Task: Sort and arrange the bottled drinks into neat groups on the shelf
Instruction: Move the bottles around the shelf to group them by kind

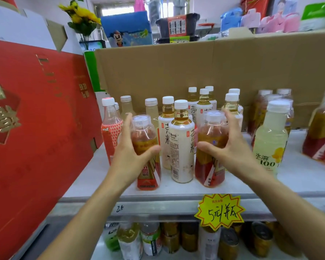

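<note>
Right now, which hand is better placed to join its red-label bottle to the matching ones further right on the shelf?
Probably the right hand. The right-side bottle it grips stands nearer the red-label group; the left hand would have to carry the left-side bottle past the white tea bottle.

The left clear plastic bottle of amber drink (144, 134) and the right clear plastic bottle of amber drink (212, 136) are glossy, with shiny red film labels. The white-sleeved plastic tea bottle (181, 147) looks smooth, satin. The white shelf board (297, 176) is smooth and matt; the brown cardboard box (176, 68) behind is dull and fibrous. The big red card gift box (36, 119) carries gold foil lettering. The yellow starburst paper tag (219, 211) is matt.
</note>
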